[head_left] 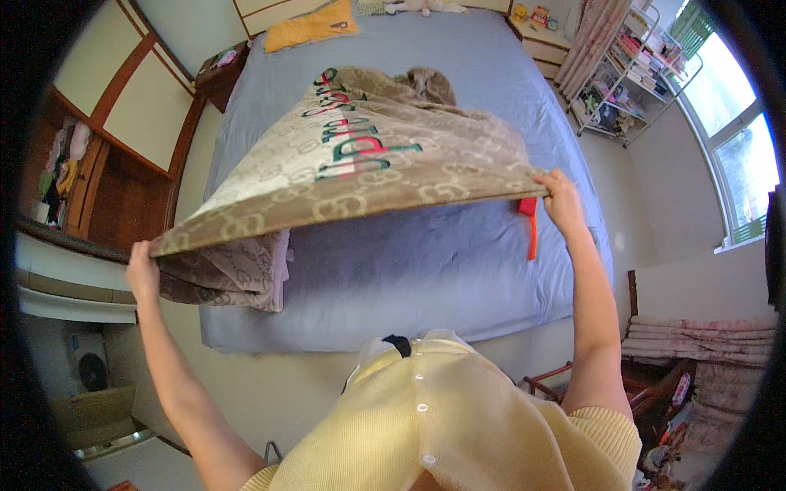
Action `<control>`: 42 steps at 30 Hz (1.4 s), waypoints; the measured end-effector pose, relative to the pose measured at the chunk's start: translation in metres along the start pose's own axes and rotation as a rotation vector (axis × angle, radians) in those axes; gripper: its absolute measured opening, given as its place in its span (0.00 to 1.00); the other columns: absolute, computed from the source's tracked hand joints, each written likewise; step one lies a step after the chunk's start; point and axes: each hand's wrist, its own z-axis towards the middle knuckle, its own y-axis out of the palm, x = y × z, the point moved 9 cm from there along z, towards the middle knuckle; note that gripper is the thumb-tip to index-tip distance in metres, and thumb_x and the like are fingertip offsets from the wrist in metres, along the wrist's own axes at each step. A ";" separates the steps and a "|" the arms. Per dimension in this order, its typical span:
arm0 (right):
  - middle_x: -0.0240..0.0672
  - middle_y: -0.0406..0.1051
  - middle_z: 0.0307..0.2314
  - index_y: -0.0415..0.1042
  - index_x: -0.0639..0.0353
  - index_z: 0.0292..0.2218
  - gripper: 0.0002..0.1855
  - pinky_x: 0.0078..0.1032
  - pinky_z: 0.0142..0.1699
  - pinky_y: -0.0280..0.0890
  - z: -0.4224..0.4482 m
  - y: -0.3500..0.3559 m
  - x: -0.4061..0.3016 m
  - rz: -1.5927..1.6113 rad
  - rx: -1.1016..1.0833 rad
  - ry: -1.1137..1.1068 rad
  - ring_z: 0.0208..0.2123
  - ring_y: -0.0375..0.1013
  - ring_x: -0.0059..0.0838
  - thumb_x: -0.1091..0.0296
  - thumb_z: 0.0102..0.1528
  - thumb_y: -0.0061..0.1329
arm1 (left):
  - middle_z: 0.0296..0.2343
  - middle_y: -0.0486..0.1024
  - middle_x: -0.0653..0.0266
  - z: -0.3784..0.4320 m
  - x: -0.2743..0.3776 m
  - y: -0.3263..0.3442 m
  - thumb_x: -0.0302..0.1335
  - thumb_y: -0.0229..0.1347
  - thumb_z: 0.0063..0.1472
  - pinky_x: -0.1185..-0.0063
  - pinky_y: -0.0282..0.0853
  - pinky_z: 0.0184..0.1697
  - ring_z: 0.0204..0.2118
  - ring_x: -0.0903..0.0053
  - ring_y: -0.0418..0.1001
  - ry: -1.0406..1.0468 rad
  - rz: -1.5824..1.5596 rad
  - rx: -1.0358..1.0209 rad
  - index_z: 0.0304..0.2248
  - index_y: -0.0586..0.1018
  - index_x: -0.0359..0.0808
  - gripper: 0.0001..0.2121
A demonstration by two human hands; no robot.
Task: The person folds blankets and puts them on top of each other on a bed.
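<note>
A brown patterned plush blanket [381, 166] with a pale stripe and large red and green lettering stretches between my two hands. My left hand [143, 273] grips its near left corner, out past the bed's left side. On the right, my right hand [559, 199] pinches the other near corner above the mattress. The near edge is pulled taut and lifted, while the far part lies bunched on the blue bed sheet [393, 276]. Below the raised edge at left, a folded part with a pinkish border [279, 270] rests on the bed.
A red brush with an orange handle [531, 239] lies on the sheet near my right hand. An orange pillow [313, 26] and a plush toy [424, 6] sit at the headboard. A wooden wardrobe [147, 104] stands left; a metal shelf rack [632, 73] stands right by the window.
</note>
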 end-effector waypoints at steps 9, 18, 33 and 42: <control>0.43 0.67 0.27 0.72 0.56 0.30 0.14 0.30 0.37 0.63 -0.052 0.145 0.030 0.070 -0.377 0.042 0.33 0.67 0.41 0.76 0.37 0.42 | 0.30 0.69 0.58 -0.089 0.024 0.115 0.18 0.46 0.45 0.71 0.64 0.36 0.33 0.62 0.68 -0.062 0.043 -0.488 0.28 0.75 0.37 0.09; 0.51 0.67 0.25 0.68 0.64 0.25 0.10 0.38 0.36 0.63 -0.032 0.166 -0.121 0.388 -0.313 -0.083 0.28 0.67 0.49 0.71 0.40 0.38 | 0.38 0.68 0.58 -0.057 0.197 0.167 0.25 0.53 0.44 0.74 0.64 0.39 0.37 0.65 0.68 -0.023 -0.403 -0.687 0.35 0.73 0.35 0.15; 0.42 0.65 0.29 0.65 0.60 0.30 0.09 0.37 0.33 0.63 -0.086 0.187 -0.120 0.427 -0.228 0.163 0.30 0.67 0.45 0.73 0.42 0.40 | 0.20 0.71 0.53 -0.113 0.477 0.100 0.23 0.46 0.46 0.67 0.65 0.25 0.22 0.60 0.70 0.570 -0.661 -0.570 0.26 0.70 0.36 0.05; 0.37 0.61 0.38 0.62 0.53 0.42 0.15 0.28 0.42 0.60 -0.159 0.311 -0.019 1.628 0.295 1.593 0.37 0.65 0.35 0.69 0.52 0.34 | 0.26 0.72 0.57 -0.127 0.475 0.079 0.23 0.48 0.44 0.70 0.66 0.30 0.28 0.62 0.70 0.532 -0.763 -0.701 0.30 0.72 0.35 0.10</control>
